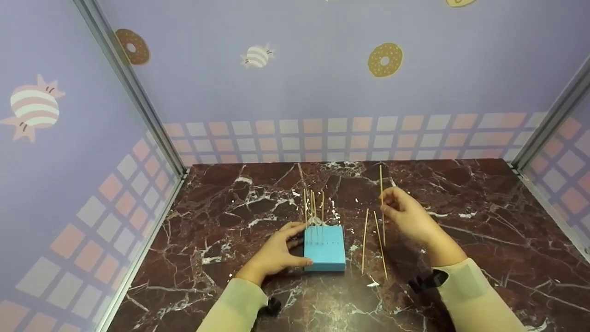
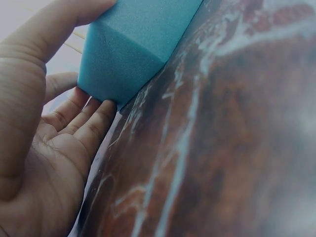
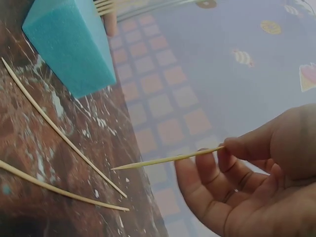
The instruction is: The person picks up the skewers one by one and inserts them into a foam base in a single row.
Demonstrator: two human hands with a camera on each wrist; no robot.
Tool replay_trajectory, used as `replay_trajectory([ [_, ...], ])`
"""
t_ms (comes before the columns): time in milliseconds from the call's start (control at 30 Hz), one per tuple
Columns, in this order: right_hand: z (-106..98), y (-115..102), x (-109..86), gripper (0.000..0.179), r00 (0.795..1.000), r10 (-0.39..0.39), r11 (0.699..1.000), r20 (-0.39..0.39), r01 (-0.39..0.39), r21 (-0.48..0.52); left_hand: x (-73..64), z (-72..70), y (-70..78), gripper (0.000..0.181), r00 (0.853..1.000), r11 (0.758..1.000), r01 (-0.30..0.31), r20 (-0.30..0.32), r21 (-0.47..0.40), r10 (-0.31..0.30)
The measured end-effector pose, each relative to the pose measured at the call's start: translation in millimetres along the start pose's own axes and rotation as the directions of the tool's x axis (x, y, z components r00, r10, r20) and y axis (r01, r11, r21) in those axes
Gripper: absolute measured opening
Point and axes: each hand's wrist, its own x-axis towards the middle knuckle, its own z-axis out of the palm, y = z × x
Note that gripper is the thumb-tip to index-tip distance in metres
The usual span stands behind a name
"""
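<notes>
A blue foam block [image 1: 325,247] [image 2: 133,44] [image 3: 66,42] sits on the marble table [image 1: 484,240], with several thin wooden sticks [image 1: 313,210] standing upright in its far end. My left hand [image 1: 276,253] [image 2: 44,128] grips the block's left side, thumb at its near corner and fingers along its edge. My right hand [image 1: 408,216] [image 3: 256,182] hovers to the right of the block and pinches one wooden skewer [image 1: 381,203] [image 3: 168,159] upright between thumb and fingertips. Two loose skewers [image 1: 373,242] [image 3: 54,128] lie on the table between block and right hand.
Purple walls with doughnut and candy pictures [image 1: 385,60] close the table at the back and both sides, with metal corner posts [image 1: 133,92]. Dark red marble stretches left and right of the hands.
</notes>
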Motion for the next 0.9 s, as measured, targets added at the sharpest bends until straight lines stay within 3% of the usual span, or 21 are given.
replay_trajectory([
  [167,8.7,-4.6,0.1,0.017,1.0,-0.016,0.995,-0.002,0.017,0.097,-1.0,-2.2,1.9,0.105,1.0,1.0,0.006,0.005,0.006,-0.006],
  [367,17.5,-6.4,-0.2,0.014,0.995,-0.088,0.994,-0.042,0.09,0.063,0.9,1.6,1.3,0.106,1.0,1.0,0.004,0.004,0.01,-0.004],
  [900,50.5,-44.4,12.1,0.016,0.974,-0.227,0.971,-0.003,0.226,0.082,-0.4,0.4,0.4,0.107,1.0,1.0,0.003,-0.005,0.005,-0.003],
])
